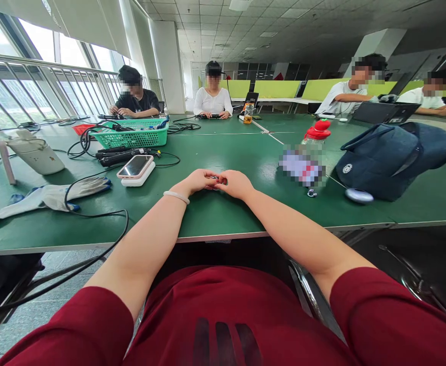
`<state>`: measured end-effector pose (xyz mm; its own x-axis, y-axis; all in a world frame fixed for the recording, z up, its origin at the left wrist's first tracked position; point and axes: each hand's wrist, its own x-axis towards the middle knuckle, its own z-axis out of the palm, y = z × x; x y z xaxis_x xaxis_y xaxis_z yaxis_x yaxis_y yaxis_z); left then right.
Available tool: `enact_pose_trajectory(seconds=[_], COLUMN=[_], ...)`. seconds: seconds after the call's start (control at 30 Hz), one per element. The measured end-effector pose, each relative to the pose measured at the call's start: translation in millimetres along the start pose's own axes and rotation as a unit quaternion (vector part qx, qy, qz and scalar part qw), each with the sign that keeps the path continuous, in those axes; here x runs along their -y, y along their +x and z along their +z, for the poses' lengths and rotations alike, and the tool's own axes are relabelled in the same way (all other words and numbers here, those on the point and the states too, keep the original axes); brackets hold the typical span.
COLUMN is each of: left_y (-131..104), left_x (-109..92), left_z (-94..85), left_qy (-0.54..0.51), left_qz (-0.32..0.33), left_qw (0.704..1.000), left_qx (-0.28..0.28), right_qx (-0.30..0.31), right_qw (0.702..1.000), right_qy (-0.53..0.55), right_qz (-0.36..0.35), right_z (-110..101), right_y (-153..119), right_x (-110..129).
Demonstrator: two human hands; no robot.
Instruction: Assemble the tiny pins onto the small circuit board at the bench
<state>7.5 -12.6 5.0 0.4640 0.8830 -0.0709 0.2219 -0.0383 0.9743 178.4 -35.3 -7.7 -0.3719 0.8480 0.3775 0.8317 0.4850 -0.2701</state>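
My left hand (200,180) and my right hand (237,184) meet over the green table (223,223), a little in from its near edge. The fingers of both hands are closed in a pinch around a small dark and silvery thing (214,178). Most of it is hidden by the fingertips, and its kind is too small to make out. A pale band (177,196) circles my left wrist. Off to the right lies another small shiny dark thing (311,192), apart from my hands.
Left are a phone (136,166) on a white box, work gloves (60,194), a cream bottle (37,152), black cables and a green basket (135,136). Right stand a red-topped bottle (317,129), a blurred packet (302,166) and a navy bag (383,160). Several people sit around the table.
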Motion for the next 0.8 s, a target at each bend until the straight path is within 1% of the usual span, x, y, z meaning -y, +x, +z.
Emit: enact_pose_trajectory(seconds=[0.07,0.17,0.33,0.5,0.63,0.8], left_y=[1,4,11,13,11,6], left_x=[1,3,11,16,12,9], left_z=[0.7,-1.4,-12.9,-18.6,-19.4,-25.5], left_qy=[-0.009,-0.002,0.091,0.162,0.247,0.361], left_qz=[0.007,0.024,0.058,0.063,0.047,0.027], left_qw=[1.0,0.998,0.984,0.972,0.949,0.899], left_qx=[-0.016,-0.058,-0.142,-0.161,-0.189,-0.248], right_qx=[-0.005,-0.017,-0.027,-0.016,-0.008,0.02], right_qw=[1.0,0.999,0.999,0.999,1.0,1.0], right_qy=[0.009,0.032,0.038,0.028,0.022,0.014], right_qz=[0.0,0.007,0.015,0.018,0.015,0.016], right_z=[-1,-2,-5,-6,-3,2], right_y=[0,0,-1,-2,0,1], right_x=[-1,-3,-5,-4,-6,-11])
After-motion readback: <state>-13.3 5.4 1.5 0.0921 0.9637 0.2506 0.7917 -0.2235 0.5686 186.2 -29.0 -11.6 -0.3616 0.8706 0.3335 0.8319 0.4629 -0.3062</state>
